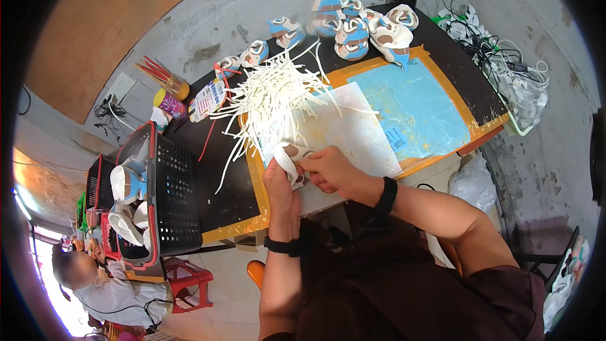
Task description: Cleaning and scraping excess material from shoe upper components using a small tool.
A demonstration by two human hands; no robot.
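Note:
A small white and brown shoe upper is held up over the table's front edge. My left hand grips its left side, with the palm and fingers partly wrapped round it. My right hand is closed with the fingertips pressed to the upper's right side; whether a small piece sits between them is hidden. Just beyond my hands lies a loose heap of thin white strips, next to a white sheet on the tabletop.
Blue, white and brown shoe uppers stand along the table's back. A blue mat edged with orange tape lies right. A black basket of uppers stands left, near a jar of sticks. A person sits at lower left.

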